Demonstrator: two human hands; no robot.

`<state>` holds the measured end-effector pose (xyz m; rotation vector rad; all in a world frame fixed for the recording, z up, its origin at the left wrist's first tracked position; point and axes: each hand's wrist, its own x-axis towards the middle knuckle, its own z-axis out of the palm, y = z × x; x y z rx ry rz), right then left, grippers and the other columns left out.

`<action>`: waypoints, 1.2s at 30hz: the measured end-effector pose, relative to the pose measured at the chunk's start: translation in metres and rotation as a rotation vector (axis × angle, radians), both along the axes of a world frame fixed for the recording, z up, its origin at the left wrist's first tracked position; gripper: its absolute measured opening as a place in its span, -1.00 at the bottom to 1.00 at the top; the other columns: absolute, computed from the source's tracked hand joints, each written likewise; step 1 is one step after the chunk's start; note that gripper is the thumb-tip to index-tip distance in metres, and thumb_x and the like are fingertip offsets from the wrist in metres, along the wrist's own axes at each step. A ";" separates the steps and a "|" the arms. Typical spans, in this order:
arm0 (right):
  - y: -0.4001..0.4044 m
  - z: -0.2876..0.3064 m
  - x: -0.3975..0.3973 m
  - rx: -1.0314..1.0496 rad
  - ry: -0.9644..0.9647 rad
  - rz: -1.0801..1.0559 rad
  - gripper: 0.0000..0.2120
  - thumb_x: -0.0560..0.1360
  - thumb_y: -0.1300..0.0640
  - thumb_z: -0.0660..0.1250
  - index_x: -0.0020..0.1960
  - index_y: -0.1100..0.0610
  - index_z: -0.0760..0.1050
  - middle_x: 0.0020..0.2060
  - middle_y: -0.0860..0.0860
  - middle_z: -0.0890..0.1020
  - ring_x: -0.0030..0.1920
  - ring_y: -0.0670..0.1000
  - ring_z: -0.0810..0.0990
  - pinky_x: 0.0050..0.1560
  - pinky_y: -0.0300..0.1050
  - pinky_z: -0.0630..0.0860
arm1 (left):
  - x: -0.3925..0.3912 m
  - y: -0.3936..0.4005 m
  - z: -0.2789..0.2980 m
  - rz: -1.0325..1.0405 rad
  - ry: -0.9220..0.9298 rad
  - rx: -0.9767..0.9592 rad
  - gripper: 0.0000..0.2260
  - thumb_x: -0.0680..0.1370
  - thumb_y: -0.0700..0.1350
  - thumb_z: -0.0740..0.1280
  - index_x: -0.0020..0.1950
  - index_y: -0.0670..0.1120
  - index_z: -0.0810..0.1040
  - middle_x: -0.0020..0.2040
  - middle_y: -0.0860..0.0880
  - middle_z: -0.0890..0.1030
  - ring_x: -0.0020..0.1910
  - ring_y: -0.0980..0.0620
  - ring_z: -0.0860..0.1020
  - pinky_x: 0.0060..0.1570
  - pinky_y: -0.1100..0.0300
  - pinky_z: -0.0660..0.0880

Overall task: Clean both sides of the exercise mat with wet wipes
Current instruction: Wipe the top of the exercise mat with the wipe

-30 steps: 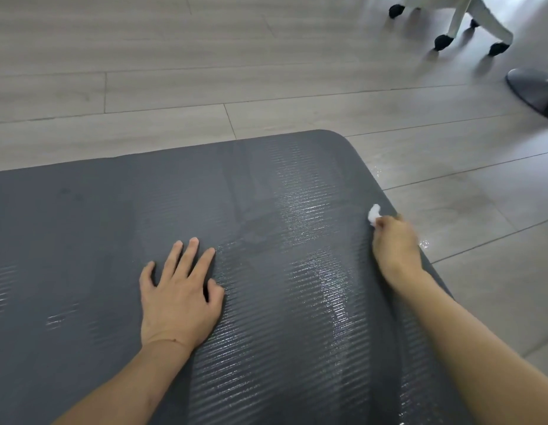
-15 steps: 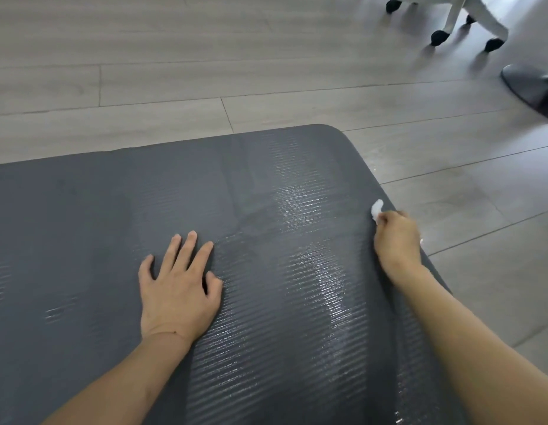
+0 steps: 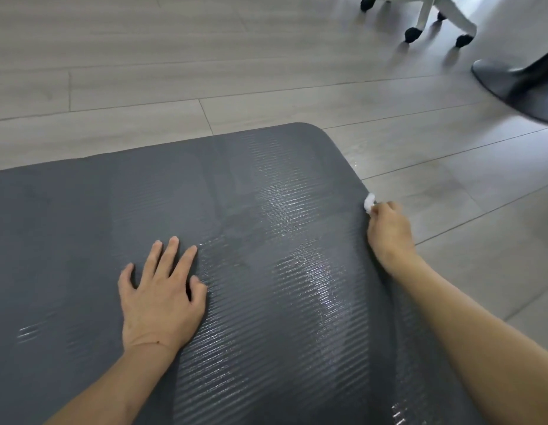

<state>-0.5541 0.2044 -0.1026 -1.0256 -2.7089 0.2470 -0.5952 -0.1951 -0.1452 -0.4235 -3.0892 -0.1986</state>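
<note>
A dark grey ribbed exercise mat [image 3: 82, 216] lies flat on the floor and fills the lower left of the view; its rounded far right corner is in sight. Wet shiny streaks run down its right part. My left hand [image 3: 160, 297] presses flat on the mat with fingers spread. My right hand [image 3: 389, 233] sits at the mat's right edge and grips a small bunched white wet wipe [image 3: 369, 202], which sticks out past the fingers against the edge.
Light grey wood-look floor [image 3: 174, 72] surrounds the mat. A white chair base with black castors [image 3: 413, 33] stands at the top right. A black round stand base [image 3: 511, 78] sits at the right edge. Small wet spots mark the floor beside the mat's edge.
My right hand with the wipe has slid a little farther along the mat's right edge. The view has shifted slightly. My left hand stays pressed in place.
</note>
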 end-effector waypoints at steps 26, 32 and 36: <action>-0.152 -0.003 0.019 -0.116 0.036 0.619 -0.79 0.57 0.15 0.17 -0.05 0.18 0.57 -0.21 0.05 0.52 -0.14 0.14 0.53 -0.13 0.06 0.51 | -0.001 0.001 0.003 0.003 0.000 -0.004 -0.43 0.58 0.13 -0.03 0.56 0.13 0.41 0.63 0.04 0.29 0.64 0.05 0.16 0.54 -0.22 0.08; -0.076 0.010 0.029 -0.038 0.014 0.020 -0.85 0.54 0.28 0.21 -0.03 0.20 0.56 -0.12 0.12 0.55 -0.08 0.22 0.52 -0.11 -0.02 0.38 | -0.001 0.003 0.002 0.006 -0.010 -0.011 -0.43 0.59 0.15 -0.04 0.56 0.14 0.40 0.64 0.05 0.28 0.64 0.04 0.15 0.54 -0.23 0.08; -0.216 -0.007 0.038 -0.277 -0.006 0.528 -0.89 0.55 0.17 0.26 -0.03 0.10 0.56 -0.17 -0.02 0.49 -0.15 0.05 0.45 -0.13 -0.06 0.43 | -0.001 0.000 0.002 0.005 -0.010 -0.010 -0.43 0.58 0.14 -0.04 0.57 0.14 0.39 0.64 0.05 0.27 0.64 0.04 0.14 0.54 -0.23 0.08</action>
